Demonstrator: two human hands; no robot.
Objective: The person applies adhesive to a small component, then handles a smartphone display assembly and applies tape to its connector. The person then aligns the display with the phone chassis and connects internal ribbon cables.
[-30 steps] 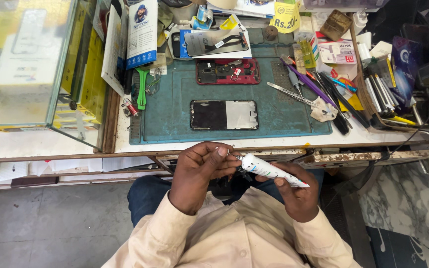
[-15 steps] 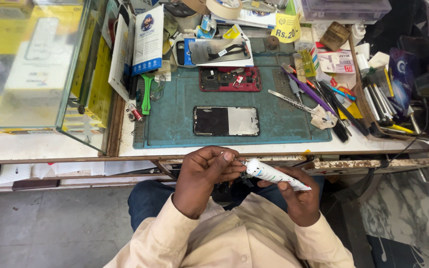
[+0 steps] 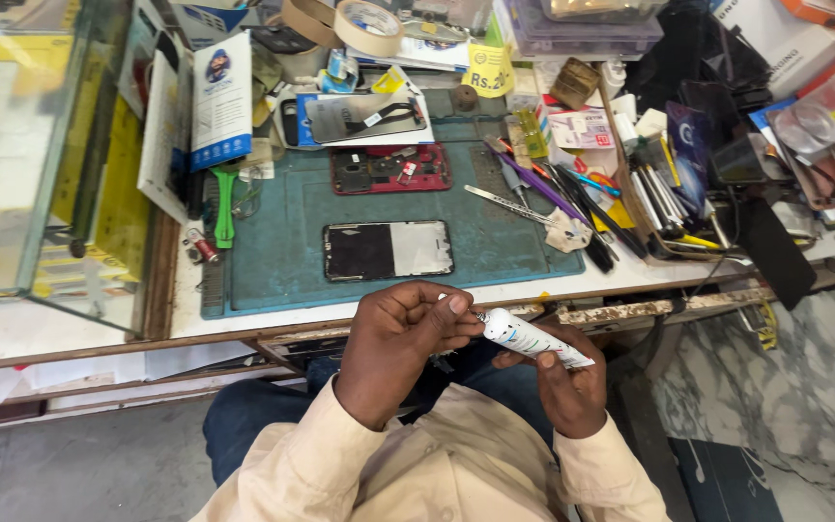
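My right hand (image 3: 562,387) grips a white glue tube (image 3: 532,337) held level over my lap, its nozzle pointing left. My left hand (image 3: 403,340) is closed around that nozzle end, thumb and fingers pinching its tip; the cap itself is hidden by the fingers. Just beyond my hands, a phone screen panel (image 3: 388,249) lies flat on a green work mat (image 3: 495,246). Further back on the mat rests an opened red phone body (image 3: 390,168).
A glass display case (image 3: 31,145) stands at the left. Tweezers (image 3: 509,204), pens and small tools crowd the mat's right side. Tape rolls (image 3: 367,26), boxes and a spare screen part (image 3: 364,116) fill the back. The wooden table edge (image 3: 630,311) runs just past my hands.
My hands have stayed on the tube, with the left fingers working at its nozzle end. The view has shifted slightly downward and closer.
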